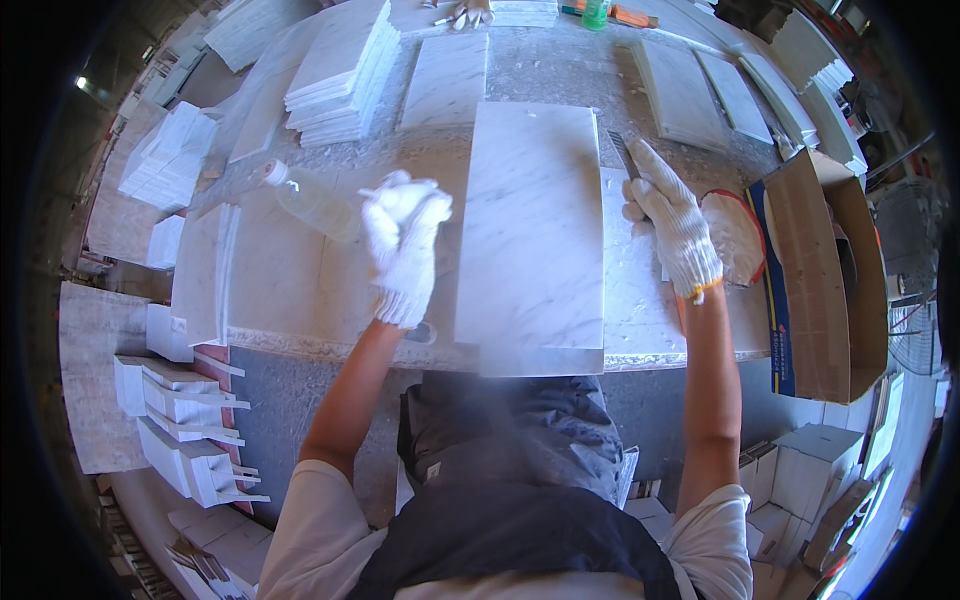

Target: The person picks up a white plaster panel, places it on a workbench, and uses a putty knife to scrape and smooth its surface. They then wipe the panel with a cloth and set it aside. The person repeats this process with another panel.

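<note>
A white marble slab (532,225) with grey veins lies lengthwise in front of me, its near end jutting past the table edge. My left hand (403,245), in a white knitted glove, is closed just left of the slab. Whitish stuff at its fingers blends with the glove, so what it holds cannot be made out. My right hand (675,218), gloved too, is right of the slab with its fingers pointing forward. Between its thumb and fingers is a thin dark tool like a scraper (621,153), its handle hidden by the hand.
A clear bottle (312,203) lies left on the dusty table (290,318). At right are a red-rimmed bowl (735,235) of white material and an open cardboard box (822,270). Marble slabs are stacked far left (340,75) and far right (685,95). Another gloved hand (470,14) shows across the table.
</note>
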Tool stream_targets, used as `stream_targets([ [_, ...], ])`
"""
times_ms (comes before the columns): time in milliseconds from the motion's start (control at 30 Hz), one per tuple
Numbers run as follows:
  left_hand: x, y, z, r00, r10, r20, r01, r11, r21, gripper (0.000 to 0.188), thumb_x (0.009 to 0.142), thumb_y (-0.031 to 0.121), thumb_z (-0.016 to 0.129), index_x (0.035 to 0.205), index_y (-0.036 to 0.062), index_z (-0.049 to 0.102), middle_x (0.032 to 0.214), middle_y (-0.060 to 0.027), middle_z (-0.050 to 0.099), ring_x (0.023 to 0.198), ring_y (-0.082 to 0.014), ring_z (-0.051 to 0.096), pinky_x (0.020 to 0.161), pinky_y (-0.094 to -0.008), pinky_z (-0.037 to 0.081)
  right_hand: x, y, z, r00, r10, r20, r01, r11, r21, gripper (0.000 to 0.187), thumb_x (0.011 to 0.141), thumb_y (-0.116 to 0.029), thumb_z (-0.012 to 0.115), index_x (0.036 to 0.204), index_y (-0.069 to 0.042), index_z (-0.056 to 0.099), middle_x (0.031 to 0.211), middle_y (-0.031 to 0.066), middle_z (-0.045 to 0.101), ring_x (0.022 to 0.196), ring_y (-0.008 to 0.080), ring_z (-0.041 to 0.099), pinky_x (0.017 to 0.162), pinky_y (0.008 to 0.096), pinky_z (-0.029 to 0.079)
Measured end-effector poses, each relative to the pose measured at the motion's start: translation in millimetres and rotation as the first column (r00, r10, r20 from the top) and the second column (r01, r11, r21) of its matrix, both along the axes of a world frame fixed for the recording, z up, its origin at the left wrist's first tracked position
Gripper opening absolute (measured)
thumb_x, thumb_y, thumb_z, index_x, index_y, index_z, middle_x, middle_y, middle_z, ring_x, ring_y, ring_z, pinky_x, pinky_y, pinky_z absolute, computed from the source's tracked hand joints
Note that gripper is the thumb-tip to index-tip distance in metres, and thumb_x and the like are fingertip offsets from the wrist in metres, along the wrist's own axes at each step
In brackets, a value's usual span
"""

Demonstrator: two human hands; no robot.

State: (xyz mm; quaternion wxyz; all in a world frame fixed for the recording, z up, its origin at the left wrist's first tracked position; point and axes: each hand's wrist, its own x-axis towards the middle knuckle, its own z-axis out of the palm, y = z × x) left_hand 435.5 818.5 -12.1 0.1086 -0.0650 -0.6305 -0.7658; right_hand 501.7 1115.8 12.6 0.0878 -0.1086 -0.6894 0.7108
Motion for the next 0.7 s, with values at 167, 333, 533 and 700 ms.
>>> stream_targets([
  [167, -13, 34, 19, 0.973, -0.225, -0.057, 0.209, 0.956, -0.206, 0.047, 0.088, -0.001, 0.074, 0.127, 0.0032, 0.047, 0.115, -0.0091, 0.062, 0.106, -0.0175, 0.064, 0.089, -0.0311, 0.057, -46, -9, 11, 0.997, 0.021, -0.076, 0.027, 0.815, 0.578, 0.040, 0.101, -0.018, 0.059, 0.140, -0.007, 0.061, 0.095, 0.0071, 0.069, 0.081, 0.0136, 0.061, 0.075, 0.0276, 0.052],
  [333, -12, 48, 18, 0.973, -0.231, 0.028, 0.226, 0.906, -0.357, 0.043, 0.091, 0.010, 0.074, 0.126, 0.0035, 0.051, 0.114, -0.0059, 0.061, 0.105, -0.0137, 0.060, 0.093, -0.0301, 0.051, -69, -9, 12, 0.986, 0.150, -0.067, -0.040, 0.615, 0.788, 0.039, 0.100, -0.024, 0.062, 0.131, -0.002, 0.065, 0.115, 0.0192, 0.073, 0.098, 0.0275, 0.070, 0.090, 0.0339, 0.054],
  [533, -6, 49, 20, 0.976, -0.212, -0.046, 0.172, 0.885, -0.432, 0.041, 0.093, 0.018, 0.074, 0.125, 0.0039, 0.053, 0.108, -0.0068, 0.063, 0.099, -0.0149, 0.061, 0.089, -0.0319, 0.051, -90, -17, 19, 0.980, 0.196, -0.022, -0.081, 0.503, 0.860, 0.042, 0.098, -0.031, 0.059, 0.131, -0.006, 0.065, 0.124, 0.0199, 0.069, 0.112, 0.0379, 0.067, 0.098, 0.0407, 0.051],
  [700, -7, 49, 19, 0.982, -0.184, -0.051, 0.137, 0.863, -0.486, 0.041, 0.094, 0.023, 0.074, 0.125, 0.0048, 0.054, 0.105, -0.0081, 0.065, 0.096, -0.0172, 0.064, 0.087, -0.0339, 0.052, -97, -25, 20, 0.985, 0.172, 0.014, -0.098, 0.492, 0.865, 0.039, 0.099, -0.029, 0.060, 0.129, -0.005, 0.067, 0.125, 0.0173, 0.070, 0.113, 0.0354, 0.067, 0.098, 0.0378, 0.052],
])
